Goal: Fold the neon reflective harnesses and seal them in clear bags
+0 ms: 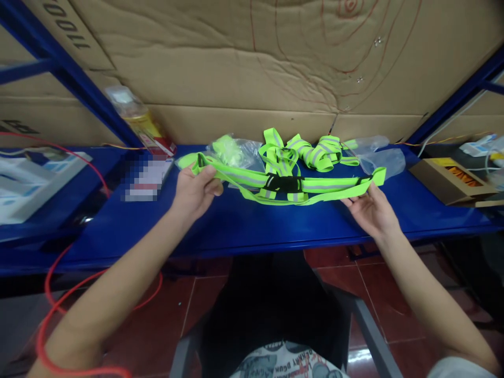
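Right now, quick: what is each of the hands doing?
The left hand is closed on the left end of the green reflective strap.
The right hand is closed, pinching the strap's right end.

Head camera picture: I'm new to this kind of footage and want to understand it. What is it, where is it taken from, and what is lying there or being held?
There is no machine here. A person works with two bare hands, and the single picture comes from a camera worn on their head, looking forward and down. The left hand grips one end of a neon-green webbing vest with grey reflective stripes, stretched out over a blue metal table. The right hand touches the other end; whether it pinches it is unclear. A black plastic buckle sits at the vest's middle. Behind lie more bundled green straps and clear plastic bags. An open brown cardboard box stands to the right, and brown cardboard sheets form the back wall.
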Available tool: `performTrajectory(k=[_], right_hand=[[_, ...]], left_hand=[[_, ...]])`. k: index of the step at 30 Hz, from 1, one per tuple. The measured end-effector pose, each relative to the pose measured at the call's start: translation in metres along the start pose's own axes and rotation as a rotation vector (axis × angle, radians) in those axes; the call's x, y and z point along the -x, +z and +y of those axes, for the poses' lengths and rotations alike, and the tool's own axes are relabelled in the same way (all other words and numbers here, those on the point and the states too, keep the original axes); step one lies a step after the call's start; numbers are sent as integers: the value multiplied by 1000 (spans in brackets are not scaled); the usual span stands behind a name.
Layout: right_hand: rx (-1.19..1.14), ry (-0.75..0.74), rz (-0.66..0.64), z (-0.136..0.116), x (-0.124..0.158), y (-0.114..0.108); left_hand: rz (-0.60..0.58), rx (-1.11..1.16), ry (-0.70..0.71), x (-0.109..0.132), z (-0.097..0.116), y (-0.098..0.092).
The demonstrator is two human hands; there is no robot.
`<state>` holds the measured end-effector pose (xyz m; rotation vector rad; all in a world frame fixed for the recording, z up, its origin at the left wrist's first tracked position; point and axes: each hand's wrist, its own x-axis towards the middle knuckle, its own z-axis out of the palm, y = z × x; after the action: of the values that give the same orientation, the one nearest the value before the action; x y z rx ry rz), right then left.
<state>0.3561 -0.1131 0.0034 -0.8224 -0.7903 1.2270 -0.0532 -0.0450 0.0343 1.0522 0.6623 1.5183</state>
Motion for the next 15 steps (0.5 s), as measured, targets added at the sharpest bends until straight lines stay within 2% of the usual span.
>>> performTrajectory(k=[5, 8, 12, 15], right_hand=[[-158, 93, 28, 4, -3, 35], [-199, 153, -5, 5, -1, 53], [-90, 226, -169, 7, -2, 71], [9, 241, -367, 12, -6, 80]], left_hand=[[146, 115, 64, 4, -7, 20], [149, 102, -12, 11, -11, 31], [-31, 31, -143, 22, -11, 42], [-304, -53, -206, 25, -12, 47]])
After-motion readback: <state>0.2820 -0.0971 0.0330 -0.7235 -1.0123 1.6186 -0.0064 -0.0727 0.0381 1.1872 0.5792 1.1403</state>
